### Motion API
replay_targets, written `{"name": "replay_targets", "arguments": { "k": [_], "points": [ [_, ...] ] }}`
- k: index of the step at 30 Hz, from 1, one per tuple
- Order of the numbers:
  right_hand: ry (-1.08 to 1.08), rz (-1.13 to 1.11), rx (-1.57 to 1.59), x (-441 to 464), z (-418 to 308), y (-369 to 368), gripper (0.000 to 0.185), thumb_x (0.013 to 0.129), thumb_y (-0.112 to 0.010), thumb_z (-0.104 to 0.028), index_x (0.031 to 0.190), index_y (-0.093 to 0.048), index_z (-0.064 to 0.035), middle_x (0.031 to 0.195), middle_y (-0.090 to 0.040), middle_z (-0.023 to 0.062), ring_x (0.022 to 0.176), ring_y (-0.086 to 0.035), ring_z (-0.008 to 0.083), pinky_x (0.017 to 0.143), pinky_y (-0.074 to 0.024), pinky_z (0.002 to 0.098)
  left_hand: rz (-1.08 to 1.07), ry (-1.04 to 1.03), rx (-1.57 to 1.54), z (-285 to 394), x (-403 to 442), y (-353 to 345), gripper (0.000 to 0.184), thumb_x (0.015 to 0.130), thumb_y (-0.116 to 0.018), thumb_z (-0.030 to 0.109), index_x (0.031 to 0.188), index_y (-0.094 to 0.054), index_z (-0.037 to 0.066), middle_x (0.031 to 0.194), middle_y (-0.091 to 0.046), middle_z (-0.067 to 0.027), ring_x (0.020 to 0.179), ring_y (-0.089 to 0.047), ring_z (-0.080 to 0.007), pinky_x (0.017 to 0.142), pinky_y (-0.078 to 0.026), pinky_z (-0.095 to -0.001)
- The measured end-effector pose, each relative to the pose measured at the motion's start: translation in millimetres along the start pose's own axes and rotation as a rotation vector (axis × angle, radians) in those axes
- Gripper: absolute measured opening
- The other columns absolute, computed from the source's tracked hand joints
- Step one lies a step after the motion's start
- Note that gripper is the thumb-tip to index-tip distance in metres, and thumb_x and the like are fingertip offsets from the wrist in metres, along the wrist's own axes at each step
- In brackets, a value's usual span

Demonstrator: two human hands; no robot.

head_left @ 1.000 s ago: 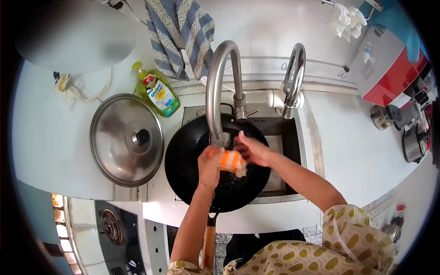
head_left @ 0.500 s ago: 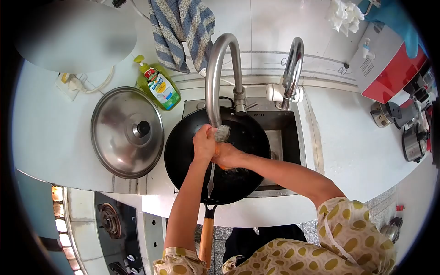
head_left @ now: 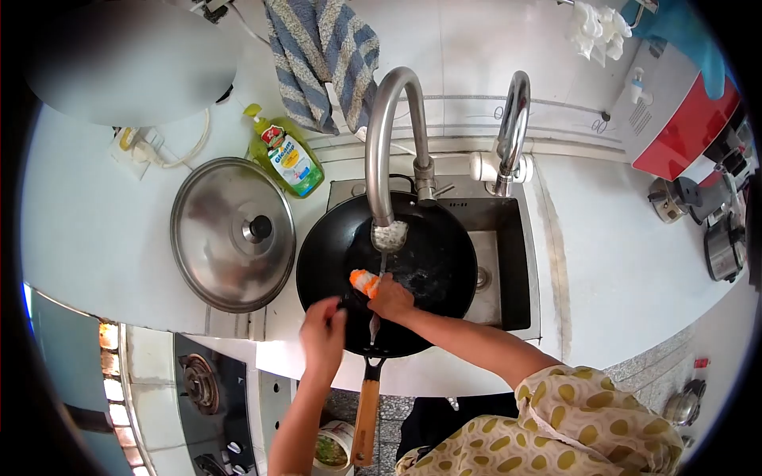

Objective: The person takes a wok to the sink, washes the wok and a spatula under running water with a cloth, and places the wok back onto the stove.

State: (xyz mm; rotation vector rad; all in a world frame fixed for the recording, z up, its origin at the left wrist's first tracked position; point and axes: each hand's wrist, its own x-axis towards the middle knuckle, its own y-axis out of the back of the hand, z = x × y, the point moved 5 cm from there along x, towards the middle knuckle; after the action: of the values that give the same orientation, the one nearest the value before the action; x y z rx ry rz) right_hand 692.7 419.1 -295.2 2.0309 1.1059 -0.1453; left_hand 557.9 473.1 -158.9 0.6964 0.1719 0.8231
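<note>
My right hand [head_left: 392,298] is closed around an orange-and-white scrubbing cloth or sponge [head_left: 364,282], over the inside of a black wok [head_left: 329,246]. A stream of water falls beside this hand from the curved steel faucet [head_left: 378,151], which has a pale wrapping at its mouth. My left hand [head_left: 322,333] is at the wok's near left edge, holding nothing, its fingers loosely bent and the thumb apart. Resting over the sink [head_left: 520,270], the wok has its wooden handle [head_left: 366,420] pointing toward me. Its inner surface is wet.
A steel lid [head_left: 210,230] and a green soap bottle [head_left: 290,159] are left of the wok. A second faucet [head_left: 514,127] stands at right. A striped towel [head_left: 317,55] hangs behind; a gas stove [head_left: 210,397] is lower left, beyond a bucket [head_left: 333,446].
My left hand has let go and moved down and left, away from the faucet mouth. My right hand has shifted slightly down, with the orange-and-white cloth or sponge now in plain sight.
</note>
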Motion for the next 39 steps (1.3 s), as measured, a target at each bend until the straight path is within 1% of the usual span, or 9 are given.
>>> {"name": "replay_targets", "arguments": {
  "k": [3,6,7,10,12,13,19,28,39],
  "points": [
    [-0.048,-0.041,0.082,-8,-3,4,0.055,0.063,-0.067,-0.02,0.104,-0.041,0.0057,0.094,-0.059,0.0239,0.092,-0.059,0.0321,0.074,-0.0479,0.0386,0.043,0.333,-0.245,-54,-66,40,0.016,0.083,-0.053,0.009,0.095,-0.056,-0.001,0.085,-0.057,-0.0055,0.075,-0.054,-0.0135,0.062,-0.044,-0.0255],
    [0.073,-0.108,0.328,-23,-6,18,0.047,0.064,-0.064,-0.013,0.102,-0.045,0.0063,0.083,-0.06,0.0189,0.077,-0.062,0.0284,0.066,-0.0488,0.035,-0.361,0.839,-0.925,-79,-137,12,0.053,0.077,-0.061,0.042,0.109,-0.051,0.0,0.092,-0.057,-0.0083,0.084,-0.058,-0.0203,0.063,-0.048,-0.0296],
    [0.044,-0.198,0.444,-33,-11,29,0.042,0.065,-0.061,-0.01,0.101,-0.047,0.0062,0.075,-0.058,0.0143,0.063,-0.06,0.0193,0.054,-0.0479,0.0298,-0.549,0.937,-1.142,-71,-151,-7,0.066,0.073,-0.061,0.052,0.113,-0.048,0.001,0.097,-0.057,-0.0106,0.092,-0.056,-0.0233,0.066,-0.049,-0.0325],
    [-0.058,-0.493,0.699,-53,-12,49,0.038,0.066,-0.061,-0.011,0.098,-0.049,0.0054,0.071,-0.056,0.0114,0.053,-0.056,0.0139,0.046,-0.0457,0.026,-0.746,0.992,-1.367,-41,-171,-37,0.069,0.071,-0.06,0.056,0.111,-0.047,0.001,0.09,-0.055,-0.01,0.093,-0.054,-0.0205,0.063,-0.049,-0.0325],
    [-0.094,-0.546,0.677,-63,-5,64,0.033,0.068,-0.062,-0.01,0.095,-0.05,0.0044,0.073,-0.055,0.0092,0.058,-0.056,0.0129,0.048,-0.0455,0.0251,-0.782,1.095,-1.983,-32,-178,-51,0.058,0.072,-0.064,0.048,0.102,-0.046,0.002,0.073,-0.05,-0.0056,0.069,-0.055,-0.014,0.051,-0.047,-0.0281],
    [-0.101,-0.527,0.689,-64,4,65,0.03,0.069,-0.062,-0.009,0.093,-0.051,0.0036,0.075,-0.056,0.0088,0.062,-0.056,0.0127,0.048,-0.0452,0.0244,-0.758,1.137,-2.344,-29,-174,-54,0.036,0.076,-0.064,0.03,0.091,-0.045,0.004,0.061,-0.04,-0.0013,0.046,-0.042,-0.008,0.039,-0.038,-0.0233],
    [0.09,-0.472,0.555,-75,40,96,0.043,0.065,-0.061,-0.014,0.104,-0.049,-0.0002,0.092,-0.055,0.0113,0.086,-0.054,0.0196,0.076,-0.0427,0.0282,-0.722,1.285,-1.853,-19,-165,-38,0.015,0.075,-0.053,0.005,0.086,-0.043,0.003,0.056,-0.039,-0.0019,0.039,-0.036,-0.0077,0.035,-0.034,-0.0222],
    [0.168,-0.268,0.477,-108,66,162,0.05,0.067,-0.061,-0.015,0.112,-0.046,-0.0011,0.097,-0.056,0.0138,0.091,-0.055,0.0233,0.081,-0.0418,0.0299,-0.531,1.184,-0.946,-8,-137,-4,0.017,0.071,-0.052,-0.002,0.084,-0.043,0.003,0.056,-0.041,-0.0066,0.038,-0.038,-0.0139,0.036,-0.033,-0.0281],
    [0.306,-0.251,0.286,-113,60,186,0.056,0.07,-0.064,-0.011,0.12,-0.041,0.0008,0.099,-0.056,0.0144,0.092,-0.055,0.02,0.083,-0.0426,0.0288,-0.501,1.071,-0.324,38,-99,33,0.01,0.073,-0.055,-0.003,0.077,-0.045,-0.001,0.056,-0.045,-0.0077,0.042,-0.047,-0.0163,0.038,-0.042,-0.0311]
  ]
}}
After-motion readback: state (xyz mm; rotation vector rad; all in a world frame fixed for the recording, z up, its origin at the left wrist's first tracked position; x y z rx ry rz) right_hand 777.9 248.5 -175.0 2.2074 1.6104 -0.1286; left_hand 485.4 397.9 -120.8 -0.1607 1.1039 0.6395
